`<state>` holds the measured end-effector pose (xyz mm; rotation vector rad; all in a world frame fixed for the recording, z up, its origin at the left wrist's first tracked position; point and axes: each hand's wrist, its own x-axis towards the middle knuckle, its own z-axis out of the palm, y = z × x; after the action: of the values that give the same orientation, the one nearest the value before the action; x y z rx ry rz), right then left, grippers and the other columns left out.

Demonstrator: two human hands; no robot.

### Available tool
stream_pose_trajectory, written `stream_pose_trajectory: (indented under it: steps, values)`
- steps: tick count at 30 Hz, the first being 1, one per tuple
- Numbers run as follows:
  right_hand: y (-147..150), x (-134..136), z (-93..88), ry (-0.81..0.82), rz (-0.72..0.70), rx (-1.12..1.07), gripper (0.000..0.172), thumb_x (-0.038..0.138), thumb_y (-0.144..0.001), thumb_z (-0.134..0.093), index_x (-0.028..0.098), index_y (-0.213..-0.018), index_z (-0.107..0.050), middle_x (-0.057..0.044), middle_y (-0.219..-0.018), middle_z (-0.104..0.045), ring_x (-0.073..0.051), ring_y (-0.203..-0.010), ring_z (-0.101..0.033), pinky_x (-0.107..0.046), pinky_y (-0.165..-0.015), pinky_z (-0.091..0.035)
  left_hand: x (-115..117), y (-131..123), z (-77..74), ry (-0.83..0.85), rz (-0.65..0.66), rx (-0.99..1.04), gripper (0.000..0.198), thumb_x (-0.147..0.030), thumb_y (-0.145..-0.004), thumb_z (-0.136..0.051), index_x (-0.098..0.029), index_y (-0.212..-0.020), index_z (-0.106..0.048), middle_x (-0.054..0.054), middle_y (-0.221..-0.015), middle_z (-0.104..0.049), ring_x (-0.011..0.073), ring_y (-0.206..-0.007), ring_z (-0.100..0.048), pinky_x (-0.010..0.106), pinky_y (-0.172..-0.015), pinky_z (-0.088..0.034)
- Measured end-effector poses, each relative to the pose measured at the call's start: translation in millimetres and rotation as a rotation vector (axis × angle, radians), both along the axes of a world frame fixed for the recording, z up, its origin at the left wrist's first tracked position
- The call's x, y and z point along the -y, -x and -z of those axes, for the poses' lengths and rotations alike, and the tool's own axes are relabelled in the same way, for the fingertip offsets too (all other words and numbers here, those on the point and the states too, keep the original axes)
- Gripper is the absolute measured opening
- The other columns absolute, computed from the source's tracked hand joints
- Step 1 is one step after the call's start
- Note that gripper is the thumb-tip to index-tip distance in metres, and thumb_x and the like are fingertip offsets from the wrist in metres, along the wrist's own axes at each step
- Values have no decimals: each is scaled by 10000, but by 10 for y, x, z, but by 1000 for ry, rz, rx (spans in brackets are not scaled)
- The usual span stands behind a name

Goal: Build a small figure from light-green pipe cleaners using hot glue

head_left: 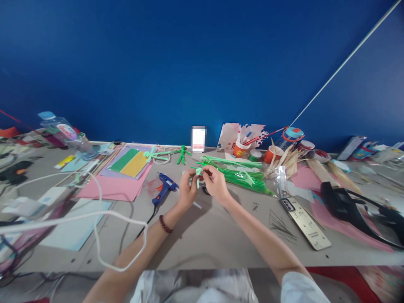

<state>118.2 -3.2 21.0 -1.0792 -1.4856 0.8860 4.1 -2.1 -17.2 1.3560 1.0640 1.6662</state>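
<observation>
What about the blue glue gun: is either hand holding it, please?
No, the glue gun lies on the table beside the left hand.

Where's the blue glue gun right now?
In the head view, the blue glue gun lies on the table just left of the person's left hand, to the right of the pink paper.

Fuzzy mint piece (pixel 198 171), strand downward, between left hand (pixel 188 187) and right hand (pixel 215 182).

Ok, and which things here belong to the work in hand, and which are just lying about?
Work in hand:
- pale green piece, between left hand and right hand
- green stems, likely its material
- green figure, perhaps
- blue glue gun, possibly, though untouched

Apparently just lying about:
- phone
- plastic bottle
- pink paper on the left
</observation>
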Motion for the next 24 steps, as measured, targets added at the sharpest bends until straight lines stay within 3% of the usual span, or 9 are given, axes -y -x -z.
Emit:
stream_pose_trajectory:
  steps: [9, 17, 24]
  values:
    - [20, 39, 37, -79, 50, 76, 138, 290, -831, -442, 206, -810, -549, -47, -768, -611, -174, -698, -628, -285, -678, -514, 20, 13, -22, -41, -36, -42, 127, -334, -767, -626, -225, -823, -660, 55, -819, -610, 201, -798, -536, 288, -785, -399]
    - [22, 35, 54, -82, 84, 75, 160, 306, -832, -448, 199, -803, -563, -48, -762, -615, -176, -701, -617, -293, -695, -512, 9, 11, 11, 31, 6, 8, 156, -366, -738, -650, -225, -803, -664, 64, -858, -620, 218, -849, -533, 309, -841, -400]
    - [22, -9, 92, 16, 62, -57, 161, 350, -796, -524, 202, -790, -586, -39, -762, -633, -178, -701, -635, -294, -704, -522, -18, -2, 19, 62, 11, 62, 128, -327, -719, -678, -213, -775, -661, 38, -796, -622, 175, -783, -549, 266, -756, -426]
